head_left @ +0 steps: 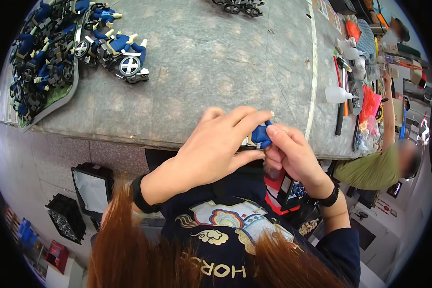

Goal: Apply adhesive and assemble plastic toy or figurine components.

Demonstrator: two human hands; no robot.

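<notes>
Near the front edge of the table, a small blue toy figure (260, 136) is held between my two hands. My right hand (293, 151) pinches it between thumb and fingers. Over its other side curves my left hand (211, 144), with thumb and fingers closing around it; a dark part shows below the blue body. My fingers cover much of the figure. To the left on the table lie assembled toy figures in wheelchairs (122, 53), with blue clothes and black-and-white wheels. Beside them a tray (65, 98) is heaped with several more.
More black wheeled toy parts (240, 7) lie at the far edge. On the right are a white squeeze bottle (338, 95), tools and bags. A person in a green shirt (369, 170) sits at the right. Dark crates (93, 192) stand on the floor at left.
</notes>
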